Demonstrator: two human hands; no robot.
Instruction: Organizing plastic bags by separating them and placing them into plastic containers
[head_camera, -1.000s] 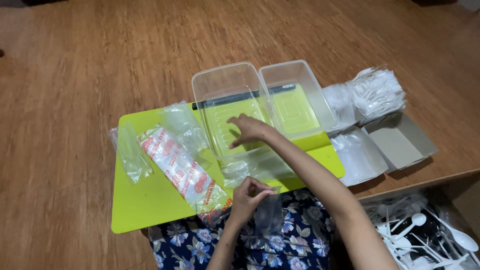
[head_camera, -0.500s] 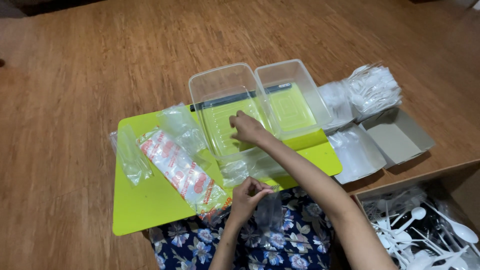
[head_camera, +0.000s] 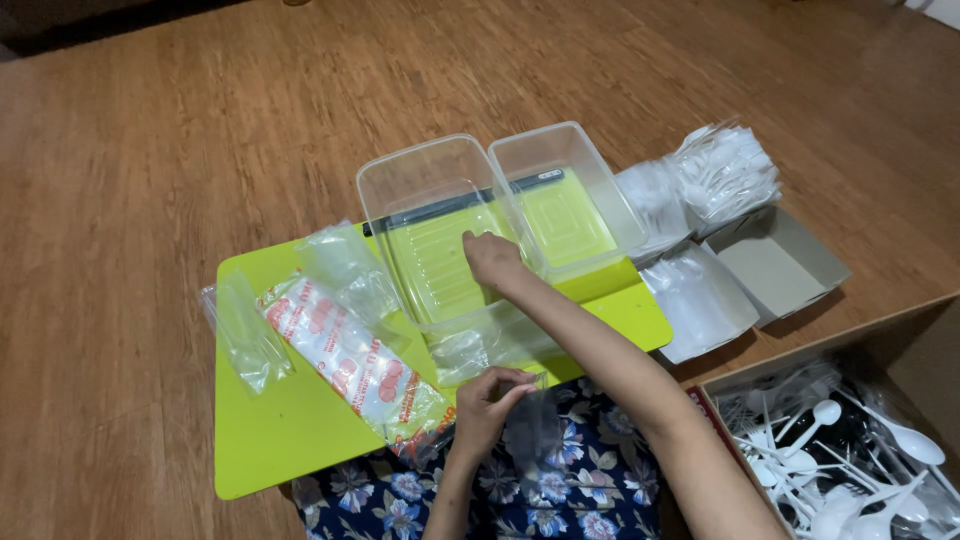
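Observation:
My right hand (head_camera: 492, 258) reaches into the left of two clear plastic containers (head_camera: 400, 170). Its fingers curl down against the container's floor near the right wall, and they hide whatever may be under them. My left hand (head_camera: 495, 395) is close to my lap and pinches the top of a small clear plastic bag (head_camera: 535, 425), which hangs over my floral clothing. The second clear container (head_camera: 560, 135) stands just right of the first. Both rest on a lime green board (head_camera: 290, 440).
On the board lie a red-printed packet (head_camera: 345, 350), loose clear bags (head_camera: 245, 335) and more clear bags (head_camera: 480, 345) before the container. To the right are a stack of clear bags (head_camera: 700, 300), bagged white cutlery (head_camera: 725, 170), a cardboard tray (head_camera: 780, 265) and a box of white spoons (head_camera: 850, 440).
My right hand's fingers, spread flat over the left container before, have curled down into it. My left hand stays by my lap with the clear bag.

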